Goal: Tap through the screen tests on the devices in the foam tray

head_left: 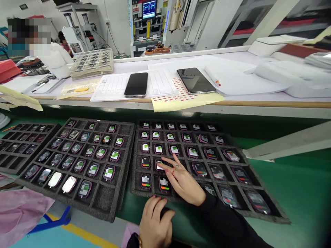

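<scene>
My right hand (184,179) reaches over a dark foam tray (274,213) holding rows of small watch-like devices with lit screens. Its fingers are spread, and a fingertip rests on or just above one smartwatch (159,166), partly covering it. Below that device sits another smartwatch (164,183) with a keypad-like display and a green and orange strip. At the tray's front edge is my left hand (156,220), fingers loosely bent and thumb apart, with nothing visible in it. Part of the tray's front rows is hidden by my right hand and sleeve.
A second foam tray (104,199) of similar devices lies to the left, with a third tray (10,168) beyond it. On the shelf above lie two phones (137,83) (195,80), paper sheets (108,86) and a clear partitioned case (92,62). A pale post (289,143) slants at right.
</scene>
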{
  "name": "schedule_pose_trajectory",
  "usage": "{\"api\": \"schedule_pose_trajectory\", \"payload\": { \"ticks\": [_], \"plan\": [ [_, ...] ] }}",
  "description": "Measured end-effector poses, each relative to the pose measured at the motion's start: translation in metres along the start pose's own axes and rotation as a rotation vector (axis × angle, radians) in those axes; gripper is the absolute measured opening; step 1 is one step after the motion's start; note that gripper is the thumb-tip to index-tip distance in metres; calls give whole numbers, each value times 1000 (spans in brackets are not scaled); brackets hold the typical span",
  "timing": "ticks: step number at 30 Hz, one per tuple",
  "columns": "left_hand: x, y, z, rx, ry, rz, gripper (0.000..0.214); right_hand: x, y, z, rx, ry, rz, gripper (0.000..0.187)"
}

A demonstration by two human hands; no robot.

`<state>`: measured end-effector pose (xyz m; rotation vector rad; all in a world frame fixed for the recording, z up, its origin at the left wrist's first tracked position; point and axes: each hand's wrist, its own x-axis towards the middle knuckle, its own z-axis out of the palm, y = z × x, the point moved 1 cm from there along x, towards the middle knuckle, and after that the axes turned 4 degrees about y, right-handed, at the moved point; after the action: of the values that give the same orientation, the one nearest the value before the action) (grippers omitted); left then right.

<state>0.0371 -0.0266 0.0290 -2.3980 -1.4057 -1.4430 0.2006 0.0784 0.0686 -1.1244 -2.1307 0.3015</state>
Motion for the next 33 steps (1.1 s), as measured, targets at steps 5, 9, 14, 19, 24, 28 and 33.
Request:
{"api": "schedule_pose_trajectory", "payload": {
  "ticks": [5, 9, 14, 19, 24, 28, 33],
  "plan": [
    [2, 2, 1, 26, -36, -20, 35, -12, 12, -25, -46, 110, 64, 36],
    [4, 3, 3, 47, -85, -15, 35, -32, 23, -53, -148, 160, 130, 39],
    [5, 4, 4, 79, -114, -31, 35, -59, 39, -78, -308, 151, 210, 45],
    [8, 6, 5, 70, -118, -60, 32, -72, 48, -77, -340, 69, 239, 49],
    [18, 9, 5, 33, -116, -119, 30, -71, 44, -70, -344, 36, 244, 53],
    [19, 11, 6, 8, -93, -129, 28, -73, 39, -72, -353, 40, 242, 57],
    [2, 15, 0, -74, -29, -67, 25, -82, 24, -74, -337, 23, 248, 57]
  ]
}}
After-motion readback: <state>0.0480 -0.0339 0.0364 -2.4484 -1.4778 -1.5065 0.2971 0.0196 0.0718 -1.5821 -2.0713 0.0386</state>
